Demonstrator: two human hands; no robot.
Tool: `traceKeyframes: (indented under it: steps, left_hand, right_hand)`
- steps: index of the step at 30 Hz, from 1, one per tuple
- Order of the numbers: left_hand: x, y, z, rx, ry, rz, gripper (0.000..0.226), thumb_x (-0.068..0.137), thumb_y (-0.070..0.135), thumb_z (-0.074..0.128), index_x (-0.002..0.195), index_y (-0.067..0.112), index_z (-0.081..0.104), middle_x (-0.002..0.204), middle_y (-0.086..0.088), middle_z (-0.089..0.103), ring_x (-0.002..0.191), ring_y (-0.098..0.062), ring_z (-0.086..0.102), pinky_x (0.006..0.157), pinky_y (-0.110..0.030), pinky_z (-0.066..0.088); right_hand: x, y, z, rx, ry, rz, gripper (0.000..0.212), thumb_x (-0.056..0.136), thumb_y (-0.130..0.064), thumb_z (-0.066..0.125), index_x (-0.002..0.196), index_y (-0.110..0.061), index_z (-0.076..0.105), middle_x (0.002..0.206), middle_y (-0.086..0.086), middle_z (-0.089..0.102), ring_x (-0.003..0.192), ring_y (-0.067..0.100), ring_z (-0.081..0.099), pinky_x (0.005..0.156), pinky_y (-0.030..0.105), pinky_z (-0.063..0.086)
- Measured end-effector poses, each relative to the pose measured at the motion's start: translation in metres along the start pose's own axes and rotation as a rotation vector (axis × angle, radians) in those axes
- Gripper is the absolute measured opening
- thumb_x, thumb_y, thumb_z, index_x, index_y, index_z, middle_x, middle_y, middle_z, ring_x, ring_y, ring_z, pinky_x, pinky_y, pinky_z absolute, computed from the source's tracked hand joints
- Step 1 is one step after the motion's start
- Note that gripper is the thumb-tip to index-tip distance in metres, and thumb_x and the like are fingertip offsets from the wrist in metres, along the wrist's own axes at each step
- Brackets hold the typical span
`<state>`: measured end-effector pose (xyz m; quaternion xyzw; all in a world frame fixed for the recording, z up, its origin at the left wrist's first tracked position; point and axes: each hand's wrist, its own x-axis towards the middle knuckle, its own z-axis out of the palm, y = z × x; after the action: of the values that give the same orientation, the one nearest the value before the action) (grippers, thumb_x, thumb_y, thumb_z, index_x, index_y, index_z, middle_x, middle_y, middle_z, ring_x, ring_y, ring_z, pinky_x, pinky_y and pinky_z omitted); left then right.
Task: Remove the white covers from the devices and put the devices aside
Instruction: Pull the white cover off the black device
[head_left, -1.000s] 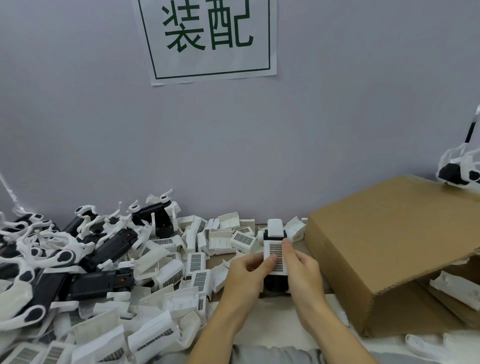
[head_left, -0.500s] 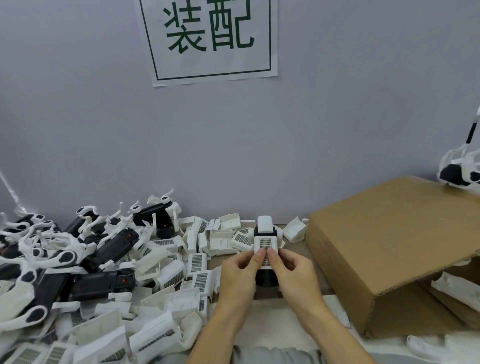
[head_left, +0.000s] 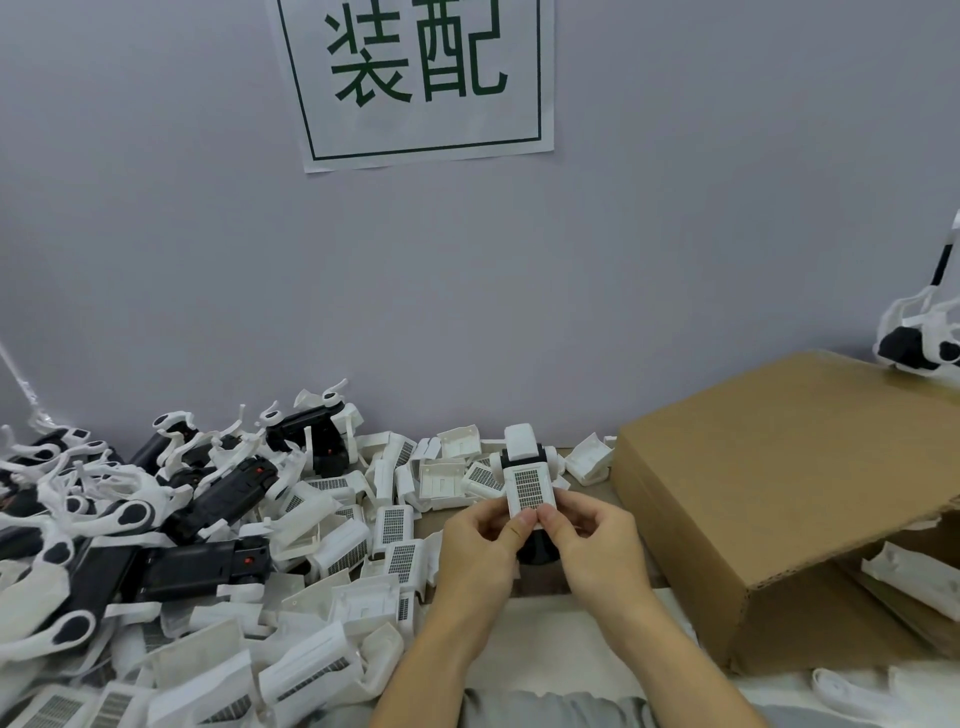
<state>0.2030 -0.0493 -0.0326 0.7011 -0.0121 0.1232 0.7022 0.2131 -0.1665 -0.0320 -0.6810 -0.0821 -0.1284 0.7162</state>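
Cover still on, mid-frame
I see left hand (head_left: 480, 540) and right hand (head_left: 589, 540) pinching the white cover (head_left: 530, 488) on the device (head_left: 537, 545); loose covers (head_left: 363, 551) piled lower left

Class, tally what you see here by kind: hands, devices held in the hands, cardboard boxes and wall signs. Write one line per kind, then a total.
Hands: 2, left hand and right hand
Held device: 1
Box: 1
Sign: 1
Total: 5
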Motion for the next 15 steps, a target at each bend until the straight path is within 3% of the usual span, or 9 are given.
traceKeyframes:
  steps: [4,7,10,12,15]
  left_hand:
    - [-0.0008,0.0039,-0.0001,-0.140,0.008,-0.027,0.015,0.088,0.020,0.074,0.102,0.014,0.080,0.097,-0.008,0.079,0.100,-0.027,0.073,0.092,-0.041,0.057]
    - [0.0005,0.0033,0.0001,-0.205,0.023,-0.063,0.025,0.082,0.030,0.078,0.101,0.014,0.080,0.100,-0.012,0.078,0.101,-0.031,0.073,0.099,-0.055,0.054]
    - [0.0021,0.0038,0.0000,-0.322,-0.010,-0.101,0.042,0.079,0.048,0.074,0.103,0.014,0.080,0.106,-0.018,0.076,0.100,-0.029,0.073,0.086,-0.044,0.059]
    - [0.0030,0.0062,0.0005,-0.423,-0.067,-0.133,0.038,0.084,0.050,0.068,0.105,0.020,0.080,0.111,-0.010,0.076,0.102,-0.022,0.074,0.074,-0.030,0.060]
    - [0.0025,0.0062,0.0017,-0.406,-0.124,-0.134,0.032,0.090,0.047,0.062,0.106,0.026,0.080,0.108,-0.004,0.078,0.095,-0.015,0.075,0.063,-0.026,0.058]
  right_hand:
    - [-0.0016,0.0029,0.0034,0.056,0.030,0.021,0.014,0.095,-0.016,0.068,0.094,-0.031,0.068,0.089,-0.012,0.077,0.089,0.000,0.071,0.070,0.015,0.053]
    - [-0.0025,0.0029,0.0055,-0.021,0.062,-0.046,0.010,0.094,-0.022,0.069,0.094,-0.032,0.065,0.089,-0.014,0.074,0.089,0.002,0.069,0.070,0.013,0.051]
    - [-0.0059,-0.0011,0.0064,-0.124,0.025,-0.108,0.015,0.092,-0.029,0.071,0.095,-0.042,0.063,0.097,-0.019,0.071,0.096,-0.008,0.063,0.075,0.008,0.047]
    - [-0.0069,-0.0002,0.0058,-0.213,0.006,-0.136,0.025,0.086,-0.033,0.076,0.101,-0.047,0.061,0.106,-0.018,0.066,0.103,-0.006,0.060,0.082,0.012,0.046]
    - [-0.0068,0.0015,0.0050,-0.252,0.014,-0.135,0.033,0.082,-0.029,0.079,0.107,-0.043,0.062,0.108,-0.015,0.067,0.103,0.000,0.061,0.084,0.019,0.050]
